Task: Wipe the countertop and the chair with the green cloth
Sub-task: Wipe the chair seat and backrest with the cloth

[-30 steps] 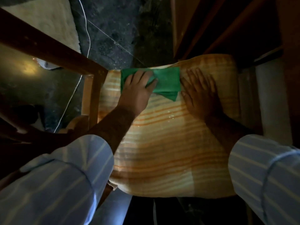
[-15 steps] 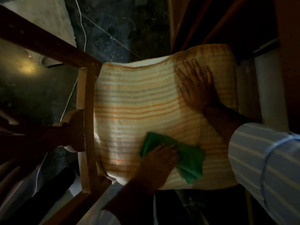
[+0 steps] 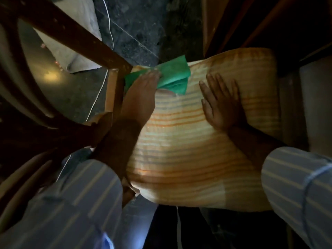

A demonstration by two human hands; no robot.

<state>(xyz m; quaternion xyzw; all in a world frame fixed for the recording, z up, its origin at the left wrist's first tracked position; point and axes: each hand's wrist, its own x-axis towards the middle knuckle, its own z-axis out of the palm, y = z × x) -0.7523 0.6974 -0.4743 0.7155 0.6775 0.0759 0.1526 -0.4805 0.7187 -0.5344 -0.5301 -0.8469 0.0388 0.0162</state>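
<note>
The chair's seat cushion (image 3: 188, 150) is cream with orange and blue stripes and fills the middle of the view. A folded green cloth (image 3: 173, 75) lies at the cushion's far left corner, partly over the edge. My left hand (image 3: 142, 94) presses flat on the cloth's left part, fingers pointing away from me. My right hand (image 3: 220, 103) rests palm down on the cushion to the right of the cloth, fingers spread, holding nothing. Dark wooden chair frame (image 3: 75, 36) runs diagonally at the left.
A dark stone floor (image 3: 142, 27) lies beyond the chair, with a thin white cable (image 3: 109, 29) and a pale mat (image 3: 75, 45) on it. Dark wooden furniture (image 3: 251, 24) stands at the far right. A white surface (image 3: 316, 105) borders the cushion's right side.
My left hand has swept the green cloth from the cushion's near edge back up to its far left corner. The right hand has stayed flat on the cushion.
</note>
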